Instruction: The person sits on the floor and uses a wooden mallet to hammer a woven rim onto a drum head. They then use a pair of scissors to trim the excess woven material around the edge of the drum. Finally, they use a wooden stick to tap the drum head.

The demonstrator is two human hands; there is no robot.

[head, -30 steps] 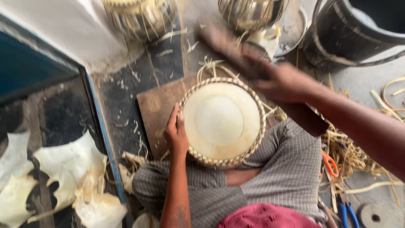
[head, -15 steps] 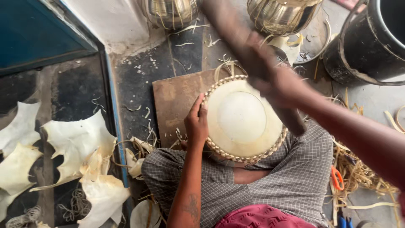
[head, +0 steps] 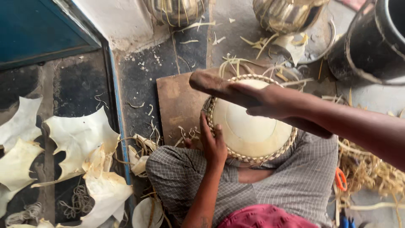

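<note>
Since the earlier frame the right hand (head: 270,99) has swung its wooden mallet (head: 219,86) lower, across the drum (head: 249,126). Dark concrete floor (head: 139,80), blue door (head: 38,29) at left, pale hide scraps (head: 80,139) strewn, wooden board (head: 177,101) under the drum, black bucket (head: 367,46) at top right, orange scissors (head: 341,179) by the knee. Right grip closed round the mallet handle, over the drum's pale skin. Left hand (head: 213,145) fingers spread, pressed on the drum's woven rim, holding nothing. Drum rests on the lap.

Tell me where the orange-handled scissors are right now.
In the head view, the orange-handled scissors lie on the floor at the lower right, just past the person's checked trouser leg, beside the heap of straw-coloured strips.
</note>
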